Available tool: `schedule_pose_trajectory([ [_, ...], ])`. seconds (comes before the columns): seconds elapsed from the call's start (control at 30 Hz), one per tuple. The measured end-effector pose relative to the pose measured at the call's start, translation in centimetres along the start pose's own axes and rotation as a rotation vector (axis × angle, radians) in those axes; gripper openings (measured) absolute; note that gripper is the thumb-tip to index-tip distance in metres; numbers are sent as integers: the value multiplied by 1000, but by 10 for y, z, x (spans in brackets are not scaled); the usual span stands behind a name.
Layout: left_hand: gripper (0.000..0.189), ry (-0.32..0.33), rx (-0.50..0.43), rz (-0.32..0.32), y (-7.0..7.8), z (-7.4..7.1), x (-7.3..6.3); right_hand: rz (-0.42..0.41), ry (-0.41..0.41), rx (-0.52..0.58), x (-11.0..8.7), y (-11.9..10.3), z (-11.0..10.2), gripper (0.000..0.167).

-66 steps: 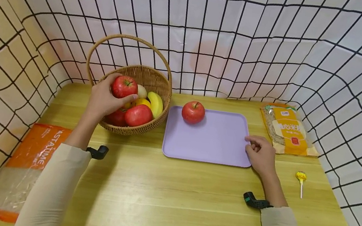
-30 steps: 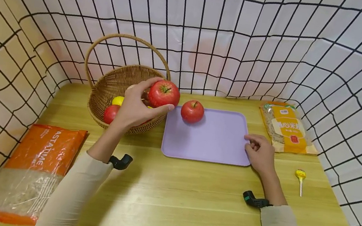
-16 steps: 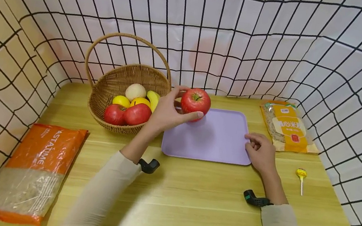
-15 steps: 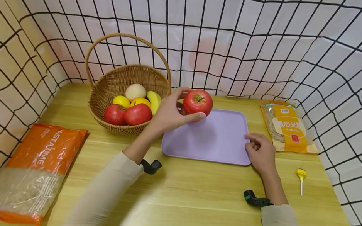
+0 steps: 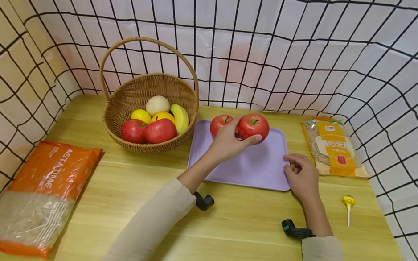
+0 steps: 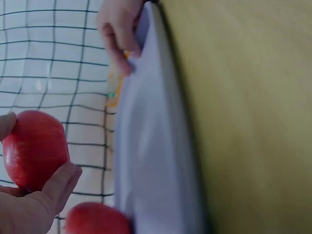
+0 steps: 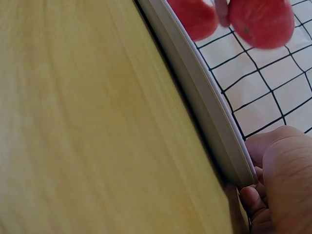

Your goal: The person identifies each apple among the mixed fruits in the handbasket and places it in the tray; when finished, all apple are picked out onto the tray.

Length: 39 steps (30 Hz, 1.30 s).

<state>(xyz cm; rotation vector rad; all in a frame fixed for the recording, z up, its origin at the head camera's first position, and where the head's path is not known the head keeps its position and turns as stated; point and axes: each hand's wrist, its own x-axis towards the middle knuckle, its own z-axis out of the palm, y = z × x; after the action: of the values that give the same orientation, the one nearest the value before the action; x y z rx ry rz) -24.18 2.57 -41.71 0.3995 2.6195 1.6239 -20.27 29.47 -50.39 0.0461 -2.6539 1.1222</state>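
While the left hand (image 5: 227,146) grips it from its left side, the held apple (image 5: 253,127) shows glossy red skin with pale streaking and a greenish hollow round the stem, which faces upward. It is above the far part of a lilac tray (image 5: 252,168), clear of the surface, as both wrist views show. A second apple (image 5: 220,123), also red, sits at the tray's far left, partly covered by the left hand in the head view.

Farther left stands a wicker basket (image 5: 176,91) with a tall handle, holding two red fruits (image 5: 160,131), two yellow fruits (image 5: 141,115), a pale round one (image 5: 157,105) and a banana (image 5: 181,119). An orange-topped bag (image 5: 34,199) lies near left; a yellow-labelled packet (image 5: 334,147) and a lollipop (image 5: 348,203) lie to the right.

The held apple fills the space between the left thumb, on its near side, and the fingers, largely hidden behind it. The right hand (image 5: 302,177), its fingers curled, pinches the tray's right edge.
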Motion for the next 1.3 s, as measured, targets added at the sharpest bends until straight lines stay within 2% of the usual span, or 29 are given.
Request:
schedule_pose_trajectory([
  [0.17,90,-12,-28,-20,-6,18,5,-4,1,0,0,0,0,25],
  [0.37,88,23,-11,-46,-13,35,14,15,-11,-2,-1,0,2,25],
  [0.47,72,95,-4,-50,-16,44,18,12,-13,6,-1,0,1,25],
  [0.57,50,199,10,-1,-16,53,23,5,-8,13,-1,-1,0,25],
  [0.63,49,231,37,34,-14,57,25,6,-5,12,0,-1,0,25],
  [0.7,57,212,77,58,-11,60,27,7,-5,8,1,0,0,25],
  [0.9,71,56,202,73,-4,63,24,15,-21,6,0,1,0,25],
  [1.03,85,3,213,60,-5,66,25,17,-22,0,-1,1,-2,26],
  [1.13,94,-35,211,79,-8,71,29,10,-6,-7,0,1,-2,25],
  [1.3,92,-73,246,106,-12,80,39,-13,7,9,0,0,0,23],
])
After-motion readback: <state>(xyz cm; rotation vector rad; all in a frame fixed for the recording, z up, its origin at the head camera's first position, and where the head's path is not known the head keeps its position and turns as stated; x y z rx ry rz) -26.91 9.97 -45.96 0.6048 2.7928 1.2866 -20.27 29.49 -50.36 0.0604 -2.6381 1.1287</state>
